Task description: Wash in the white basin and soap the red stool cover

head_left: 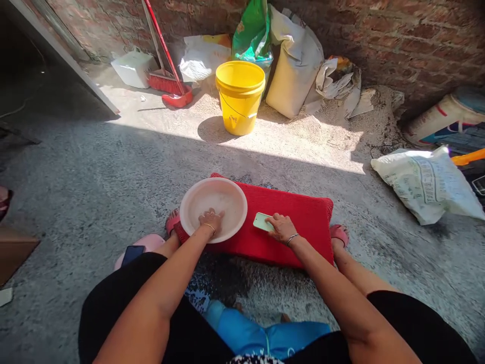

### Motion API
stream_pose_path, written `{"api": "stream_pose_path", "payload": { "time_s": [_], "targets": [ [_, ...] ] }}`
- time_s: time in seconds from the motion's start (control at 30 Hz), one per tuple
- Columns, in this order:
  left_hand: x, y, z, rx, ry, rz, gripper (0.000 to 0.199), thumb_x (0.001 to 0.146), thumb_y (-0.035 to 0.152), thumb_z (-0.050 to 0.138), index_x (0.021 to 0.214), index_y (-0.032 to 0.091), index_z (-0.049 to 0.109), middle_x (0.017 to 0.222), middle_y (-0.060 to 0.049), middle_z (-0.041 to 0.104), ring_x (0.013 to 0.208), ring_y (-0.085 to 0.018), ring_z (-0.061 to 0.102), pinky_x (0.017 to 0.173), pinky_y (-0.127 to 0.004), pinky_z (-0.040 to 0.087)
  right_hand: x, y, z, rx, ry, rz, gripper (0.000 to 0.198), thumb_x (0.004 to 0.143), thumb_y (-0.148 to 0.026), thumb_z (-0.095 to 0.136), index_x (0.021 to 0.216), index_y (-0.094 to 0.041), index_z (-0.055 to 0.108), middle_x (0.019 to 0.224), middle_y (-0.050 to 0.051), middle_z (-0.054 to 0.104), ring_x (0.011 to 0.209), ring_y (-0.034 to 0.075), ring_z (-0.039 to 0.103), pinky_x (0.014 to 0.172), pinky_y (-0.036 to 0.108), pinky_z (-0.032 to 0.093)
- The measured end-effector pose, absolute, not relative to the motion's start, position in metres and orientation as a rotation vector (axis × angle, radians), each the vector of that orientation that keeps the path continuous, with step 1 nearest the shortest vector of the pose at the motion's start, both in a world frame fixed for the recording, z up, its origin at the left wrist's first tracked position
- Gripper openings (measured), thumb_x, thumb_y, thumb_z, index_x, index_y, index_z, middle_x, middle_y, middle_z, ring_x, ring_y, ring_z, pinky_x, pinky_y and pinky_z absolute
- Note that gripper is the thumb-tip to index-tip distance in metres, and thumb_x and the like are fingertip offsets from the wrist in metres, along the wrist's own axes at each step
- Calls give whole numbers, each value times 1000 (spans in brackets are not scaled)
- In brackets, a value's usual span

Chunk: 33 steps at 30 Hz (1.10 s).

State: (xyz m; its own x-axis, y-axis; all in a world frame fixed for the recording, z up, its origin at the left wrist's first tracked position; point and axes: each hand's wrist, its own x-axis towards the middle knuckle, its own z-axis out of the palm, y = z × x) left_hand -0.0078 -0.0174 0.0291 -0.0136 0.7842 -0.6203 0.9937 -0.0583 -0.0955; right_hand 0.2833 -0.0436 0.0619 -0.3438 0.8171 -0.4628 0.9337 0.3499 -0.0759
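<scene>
Forearms (172, 278) frame open red cloth (246, 241), left hand (212, 221) spread inside basin (244, 208) rim, right hand (282, 228) gripping green block (261, 221).

Strong sunlight crosses the floor (306, 146) around the yellow bucket (240, 108); the bucket's shadow falls to its left, so light arrives from the right. Just in front of the bucket, a crisp diagonal edge divides glare from shade. Right of it, the white sack (293, 76) is bright, close to washed out. Nearer than the bucket, the pale basin (214, 182) and red cover (291, 199) lie in softer shade, their colours clear. Far left of it, the dark opening (22, 76) sinks almost to black. Well below the bucket, wide-angle distortion stretches the black trousers (113, 298).
</scene>
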Motion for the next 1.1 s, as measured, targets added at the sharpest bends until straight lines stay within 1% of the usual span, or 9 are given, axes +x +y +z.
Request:
{"api": "stream_pose_path", "payload": {
  "time_s": [0.1, 0.2, 0.37, 0.5, 0.63, 0.73, 0.9, 1.0, 1.1],
  "targets": [
    [-13, -20, 30, 1915, 1806, -767, 65, 85, 27, 46, 147, 42, 33, 147, -16, 36, 123, -36, 46, 91, -54, 41, 231, -42, 49, 1531, 2309, -510, 48, 83, -38, 56, 130, -28, 53, 121, 10, 53, 106, 25, 52, 84, 35, 34],
    [-18, -21, 31, 1920, 1791, -749, 61, 85, 27, 45, 145, 39, 38, 144, -16, 40, 120, -35, 49, 91, -54, 41, 231, -43, 43, 1510, 2291, -545, 49, 82, -38, 58, 130, -31, 53, 121, 9, 54, 106, 25, 52, 85, 35, 33],
    [-19, -22, 33, 1914, 1755, -763, 50, 89, 27, 36, 137, 33, 49, 134, -17, 49, 117, -36, 53, 91, -55, 41, 351, -57, 53, 1632, 2047, -493, 50, 80, -29, 58, 129, -34, 55, 121, 8, 55, 106, 24, 53, 88, 37, 32],
    [-19, -28, 43, 1956, 1725, -781, 46, 91, 25, 30, 131, 27, 55, 133, -17, 52, 118, -35, 54, 91, -55, 42, 478, -84, 70, 1853, 1683, -393, 44, 81, -22, 53, 123, -29, 62, 119, 12, 57, 106, 29, 54, 87, 42, 34],
    [-17, -37, 63, 1950, 1670, -834, 47, 91, 23, 34, 134, 27, 52, 132, -15, 58, 117, -30, 58, 92, -49, 46, 535, -101, 85, 1994, 1438, -312, 38, 86, -29, 50, 120, -26, 65, 117, 17, 58, 104, 34, 56, 85, 46, 36],
    [-15, -44, 79, 1935, 1678, -810, 50, 90, 17, 35, 136, 24, 52, 132, -14, 60, 119, -25, 58, 95, -41, 48, 508, -96, 87, 2006, 1583, -324, 42, 85, -35, 52, 126, -26, 61, 119, 17, 56, 105, 34, 55, 85, 45, 36],
    [-15, -56, 96, 1922, 1732, -753, 49, 92, 14, 31, 133, 25, 55, 135, -11, 58, 120, -22, 57, 97, -36, 47, 377, -89, 80, 1680, 2077, -391, 46, 82, -32, 58, 127, -29, 58, 117, 12, 55, 104, 27, 54, 85, 37, 34],
    [-14, -65, 103, 1985, 1611, -758, 49, 89, 15, 39, 134, 28, 54, 134, -13, 57, 117, -26, 59, 93, -41, 49, 293, -93, 74, 1472, 2277, -461, 43, 82, -33, 58, 125, -29, 58, 118, 11, 55, 105, 26, 52, 85, 36, 33],
    [-10, -71, 111, 2031, 1401, -849, 53, 83, 15, 51, 134, 27, 53, 127, -16, 61, 114, -31, 61, 91, -48, 49, 225, -98, 63, 1359, 2392, -508, 43, 82, -35, 57, 125, -29, 57, 117, 11, 55, 105, 26, 51, 85, 36, 32]
  ]
}}
